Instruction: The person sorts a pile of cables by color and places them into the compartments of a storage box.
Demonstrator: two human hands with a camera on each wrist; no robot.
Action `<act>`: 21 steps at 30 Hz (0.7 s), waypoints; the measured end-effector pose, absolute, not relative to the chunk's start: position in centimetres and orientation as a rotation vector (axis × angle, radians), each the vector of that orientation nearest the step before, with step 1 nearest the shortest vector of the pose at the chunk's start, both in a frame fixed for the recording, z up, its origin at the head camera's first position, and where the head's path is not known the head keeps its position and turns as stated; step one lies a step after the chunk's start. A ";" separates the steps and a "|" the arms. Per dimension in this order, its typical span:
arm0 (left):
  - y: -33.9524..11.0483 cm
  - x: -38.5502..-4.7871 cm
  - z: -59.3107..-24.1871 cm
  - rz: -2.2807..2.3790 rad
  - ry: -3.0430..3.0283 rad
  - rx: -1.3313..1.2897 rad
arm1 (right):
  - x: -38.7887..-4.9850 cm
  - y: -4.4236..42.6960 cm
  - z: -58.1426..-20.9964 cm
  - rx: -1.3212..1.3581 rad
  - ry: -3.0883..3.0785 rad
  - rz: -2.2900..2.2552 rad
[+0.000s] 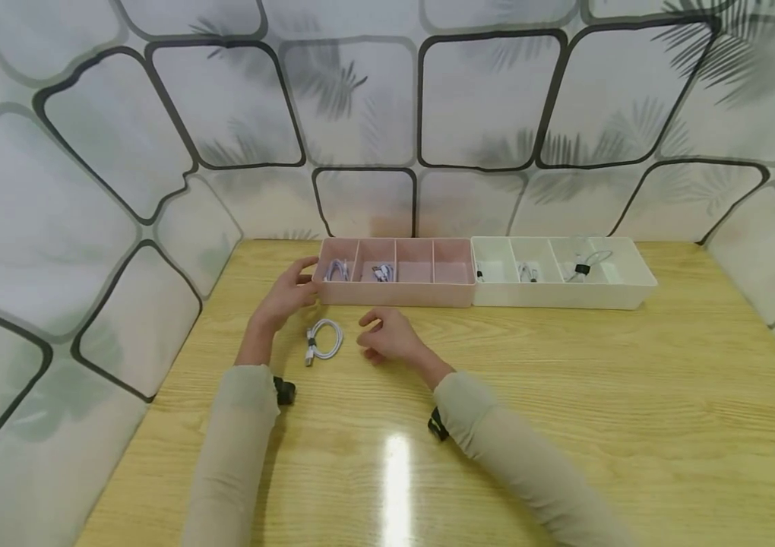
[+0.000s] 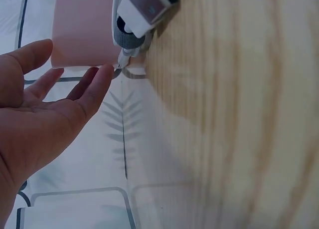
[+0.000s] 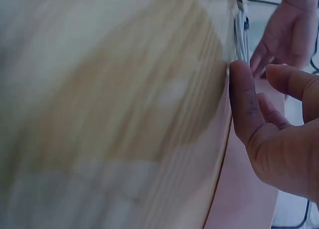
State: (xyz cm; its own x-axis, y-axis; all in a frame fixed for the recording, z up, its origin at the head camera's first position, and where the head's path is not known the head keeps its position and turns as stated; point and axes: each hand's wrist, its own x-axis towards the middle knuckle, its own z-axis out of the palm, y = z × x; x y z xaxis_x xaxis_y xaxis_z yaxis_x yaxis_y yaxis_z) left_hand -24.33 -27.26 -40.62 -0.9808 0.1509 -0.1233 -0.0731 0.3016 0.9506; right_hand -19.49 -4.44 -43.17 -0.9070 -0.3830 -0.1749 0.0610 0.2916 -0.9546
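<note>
My left hand (image 1: 285, 295) is at the left end of a pink divided box (image 1: 401, 294). Its fingers are loosely bent around that end; whether they all touch is hard to tell. On the table in front of the box lies a coiled white USB cable (image 1: 312, 343), bound with a dark strap. The left wrist view shows its USB plug (image 2: 144, 12) and grey strap (image 2: 130, 41) up close. To the right of the coil, apart from it, my right hand (image 1: 394, 336) hovers low with relaxed fingers and nothing in them. Coiled cables (image 1: 382, 273) sit in the box's two left compartments.
A white divided box (image 1: 558, 296) stands end to end with the pink one, on its right. It holds small cables, among them a thin one with a black tie (image 1: 582, 269). Behind the wooden table (image 1: 599, 403) rises a patterned wall covering (image 1: 483, 99).
</note>
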 end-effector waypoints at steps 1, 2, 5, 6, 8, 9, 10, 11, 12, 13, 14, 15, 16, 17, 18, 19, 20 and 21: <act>-27.3 -24.3 -40.6 1.748 2.378 0.075 | -19.4 -5.0 -43.3 -0.292 2.198 -1.644; -27.4 -24.4 -40.7 1.745 2.380 0.082 | -19.3 -5.6 -43.3 -0.291 2.199 -1.643; -27.7 -24.5 -40.9 1.719 2.403 0.114 | -19.1 -7.1 -43.4 -0.286 2.222 -1.615; -27.7 -24.5 -41.0 1.708 2.420 0.119 | -19.1 -7.4 -43.4 -0.284 2.240 -1.599; -27.8 -24.5 -41.1 1.700 2.425 0.134 | -19.0 -8.1 -43.3 -0.291 2.286 -1.561; -27.9 -24.4 -41.1 1.696 2.427 0.134 | -19.0 -8.4 -43.2 -0.299 2.306 -1.540; -27.8 -24.2 -40.6 1.695 2.420 0.127 | -19.0 -8.6 -43.1 -0.310 2.335 -1.517; -27.8 -24.2 -40.5 1.692 2.416 0.125 | -19.1 -8.9 -43.1 -0.321 2.365 -1.493; -27.8 -24.2 -40.4 1.686 2.417 0.120 | -19.1 -9.1 -43.0 -0.329 2.396 -1.466; -27.8 -24.2 -40.2 1.682 2.409 0.126 | -19.2 -9.3 -42.9 -0.334 2.427 -1.437; -27.8 -24.1 -40.1 1.675 2.410 0.122 | -19.2 -9.5 -42.8 -0.333 2.457 -1.408; -27.8 -24.2 -40.1 1.663 2.421 0.124 | -19.3 -9.8 -42.8 -0.330 2.492 -1.369; -27.7 -24.2 -40.0 1.655 2.426 0.126 | -19.4 -10.0 -42.8 -0.323 2.531 -1.324; -27.9 -24.4 -40.4 1.649 2.436 0.133 | -19.4 -10.2 -42.8 -0.312 2.563 -1.274; -27.9 -24.4 -40.4 1.639 2.442 0.135 | -19.5 -10.3 -42.7 -0.300 2.590 -1.224; -27.9 -24.4 -40.4 1.634 2.442 0.134 | -19.5 -10.5 -42.7 -0.293 2.616 -1.180; -27.9 -24.4 -40.4 1.633 2.439 0.127 | -19.6 -10.6 -42.7 -0.288 2.635 -1.139; -27.9 -24.4 -40.3 1.633 2.435 0.123 | -19.6 -10.7 -42.6 -0.286 2.651 -1.098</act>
